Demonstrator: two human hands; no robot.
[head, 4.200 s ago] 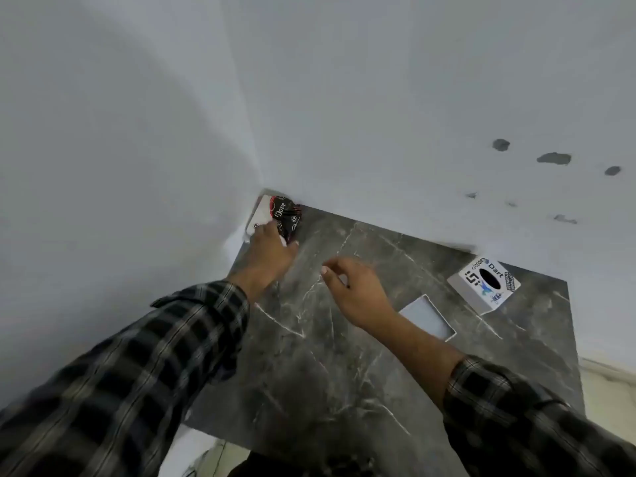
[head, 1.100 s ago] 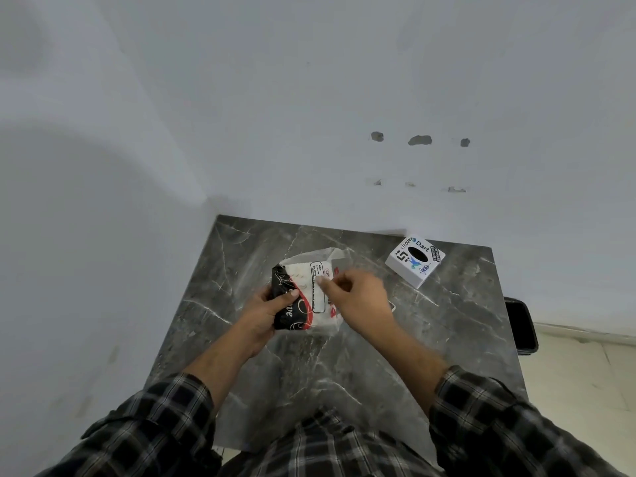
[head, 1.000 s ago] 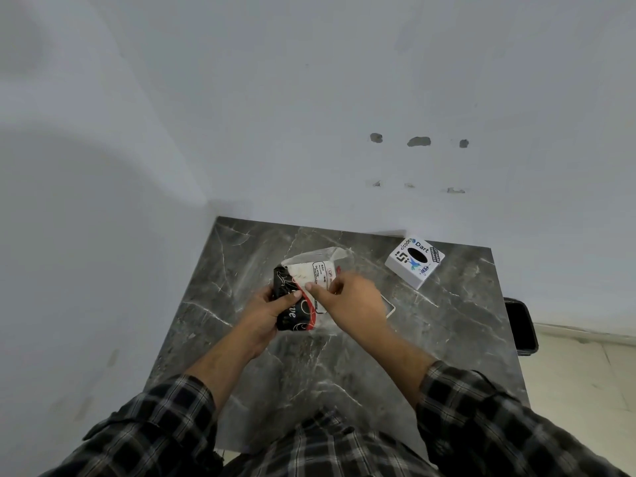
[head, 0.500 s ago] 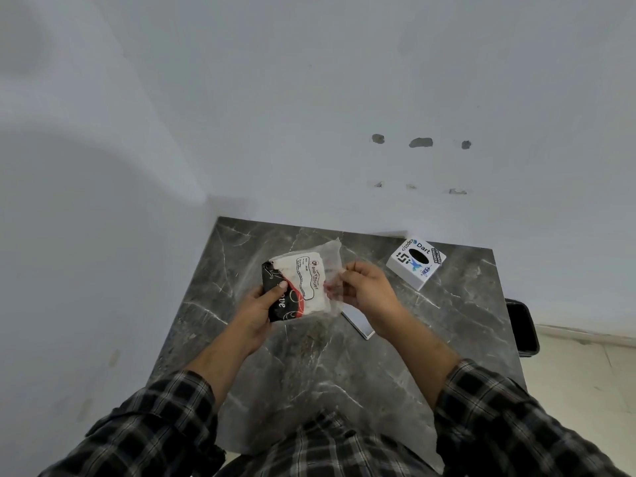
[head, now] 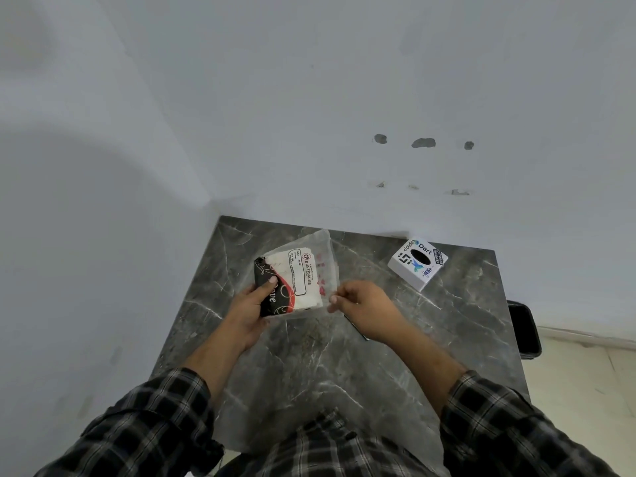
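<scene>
Tissue pack (head: pixel 296 280) is held over the middle of the tabletop (head: pixel 447 339), toward its back, lying tilted with the black-and-red end to the person's left and the white printed face up. The label reads BIG TISSUES. Whether its underside touches the tabletop cannot be told. A clear wrapper (head: pixel 328 266) encloses the pack and runs loose past the white end as an empty flap.

The left hand (head: pixel 253 308) grips the black end, with the thumb (head: pixel 270 285) pressed on top and the other fingers curled beneath. The right hand (head: pixel 364 309) pinches the wrapper's near right corner between thumb and forefinger. The two hands stand a little apart, with the pack's white end and the flap between them.

Just under the right hand a thin dark strip (head: pixel 356 327) lies on the tabletop, mostly hidden. The tabletop is dark grey marble with white veins, pushed into a corner of the pale wall (head: pixel 344 98). A white box (head: pixel 417 263) with a black oval hole and stickers, one reading Dart, stands near the back right corner, well apart from the pack. Three holes (head: pixel 423 143) mark the wall above it. A black bin (head: pixel 523 330) stands just beside the tabletop's right edge on the pale floor (head: pixel 585 390). Plaid sleeves (head: pixel 148 428) cover both arms short of the wrists.
</scene>
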